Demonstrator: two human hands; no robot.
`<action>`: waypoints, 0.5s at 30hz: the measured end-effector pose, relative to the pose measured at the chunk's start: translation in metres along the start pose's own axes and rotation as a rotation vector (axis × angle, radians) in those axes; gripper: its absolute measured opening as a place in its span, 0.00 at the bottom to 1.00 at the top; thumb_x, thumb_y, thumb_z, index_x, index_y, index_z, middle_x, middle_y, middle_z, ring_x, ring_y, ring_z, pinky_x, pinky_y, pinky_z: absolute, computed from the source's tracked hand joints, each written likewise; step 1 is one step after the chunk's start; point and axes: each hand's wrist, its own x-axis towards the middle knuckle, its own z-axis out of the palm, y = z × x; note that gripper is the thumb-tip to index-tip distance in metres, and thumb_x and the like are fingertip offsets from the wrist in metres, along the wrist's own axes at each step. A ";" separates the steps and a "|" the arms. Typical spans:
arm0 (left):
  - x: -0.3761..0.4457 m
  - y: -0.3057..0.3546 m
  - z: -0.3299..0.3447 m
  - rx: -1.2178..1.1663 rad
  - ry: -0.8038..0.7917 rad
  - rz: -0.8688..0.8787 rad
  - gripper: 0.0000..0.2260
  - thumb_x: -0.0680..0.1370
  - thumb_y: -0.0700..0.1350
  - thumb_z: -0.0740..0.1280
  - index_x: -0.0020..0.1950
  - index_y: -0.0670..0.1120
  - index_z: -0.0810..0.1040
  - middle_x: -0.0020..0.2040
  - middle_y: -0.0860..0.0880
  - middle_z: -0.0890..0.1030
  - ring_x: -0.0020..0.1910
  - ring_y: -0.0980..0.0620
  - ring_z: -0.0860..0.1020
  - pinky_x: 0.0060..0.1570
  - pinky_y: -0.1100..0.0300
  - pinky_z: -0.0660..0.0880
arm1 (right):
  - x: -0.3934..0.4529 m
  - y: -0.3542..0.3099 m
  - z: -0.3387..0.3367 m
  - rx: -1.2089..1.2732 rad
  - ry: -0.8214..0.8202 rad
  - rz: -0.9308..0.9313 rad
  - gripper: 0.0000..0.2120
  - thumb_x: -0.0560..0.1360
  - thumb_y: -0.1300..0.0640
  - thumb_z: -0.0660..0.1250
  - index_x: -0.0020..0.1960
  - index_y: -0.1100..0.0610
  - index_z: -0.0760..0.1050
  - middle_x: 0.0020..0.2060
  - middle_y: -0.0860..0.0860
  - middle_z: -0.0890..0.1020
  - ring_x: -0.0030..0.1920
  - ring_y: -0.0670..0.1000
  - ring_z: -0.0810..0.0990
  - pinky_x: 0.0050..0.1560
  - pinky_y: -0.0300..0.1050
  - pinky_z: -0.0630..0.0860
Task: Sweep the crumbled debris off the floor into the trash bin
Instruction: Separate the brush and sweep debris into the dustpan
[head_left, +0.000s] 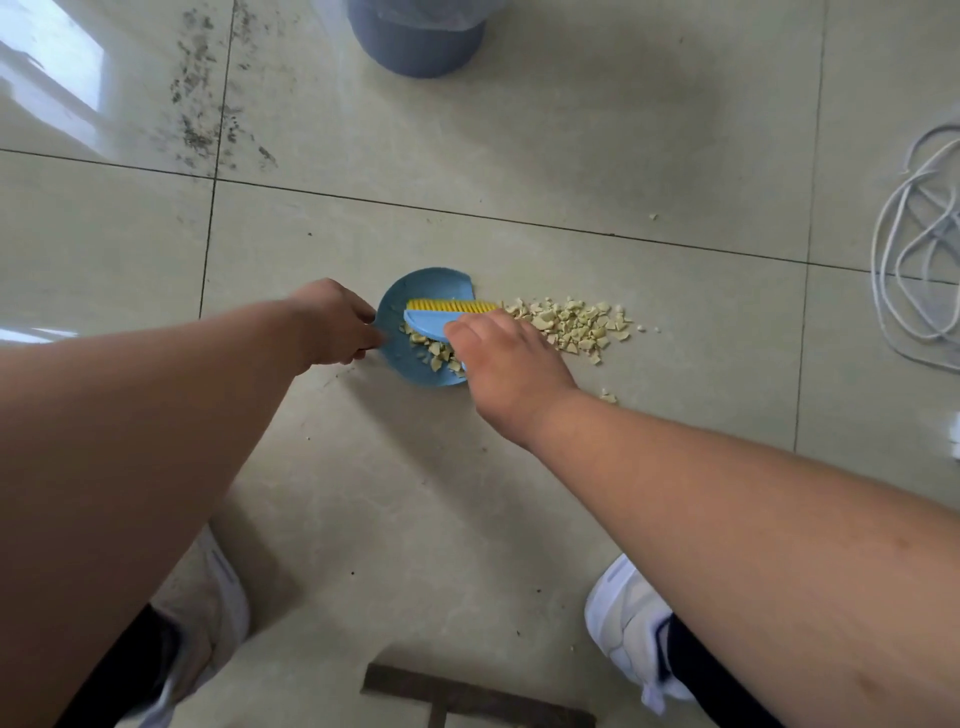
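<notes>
Nearest the camera, at six o'clock, a dark wooden T-shaped piece (467, 699) lies on the tiled floor (597, 130), cut off by the lower edge, with a white shoe (631, 634) at five o'clock and another, half hidden under the left forearm, at seven. Both bare arms reach toward the middle of the view. There the left hand (332, 322) has its fingers curled shut on the near-left edge of a small blue dustpan (400, 332) lying flat on the floor, and the right hand (501, 364) is closed around the blue back of a hand brush (447, 312), its yellow bristles standing over the pan's open side. A few pale yellow chips already lie in the pan; most of the crumbled debris (576, 325) is still on the floor just to the three o'clock side of the pan, with strays further out at four and two o'clock. So the sweeping-in step looks to be in hand and well short of done. The next move probably calls for setting the bristles beyond the pile and drawing them toward nine o'clock while the pan is pressed flat. A coil of white cable (914, 249) lies at three o'clock, partly out of view. At twelve o'clock stands the blue trash bin (415, 47); only its lower part shows, so its opening cannot be seen.
</notes>
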 end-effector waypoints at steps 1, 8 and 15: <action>-0.001 -0.002 -0.001 -0.020 -0.007 -0.006 0.07 0.78 0.45 0.75 0.43 0.44 0.88 0.34 0.46 0.83 0.33 0.48 0.77 0.38 0.59 0.73 | 0.003 0.000 -0.002 0.007 0.011 0.000 0.19 0.79 0.62 0.58 0.69 0.55 0.71 0.66 0.54 0.76 0.65 0.58 0.72 0.66 0.54 0.68; -0.009 0.003 -0.016 -0.146 -0.039 -0.012 0.11 0.80 0.48 0.75 0.42 0.41 0.85 0.36 0.45 0.82 0.34 0.48 0.75 0.39 0.56 0.73 | 0.017 0.015 -0.039 0.050 0.065 -0.021 0.14 0.82 0.57 0.61 0.66 0.55 0.76 0.61 0.54 0.80 0.61 0.58 0.74 0.62 0.52 0.72; -0.036 0.030 -0.036 -0.182 -0.006 0.022 0.12 0.80 0.49 0.74 0.43 0.42 0.86 0.37 0.44 0.82 0.37 0.47 0.74 0.40 0.54 0.73 | 0.014 0.021 -0.097 0.226 0.127 0.086 0.11 0.80 0.53 0.66 0.60 0.51 0.82 0.52 0.52 0.85 0.54 0.57 0.80 0.57 0.52 0.77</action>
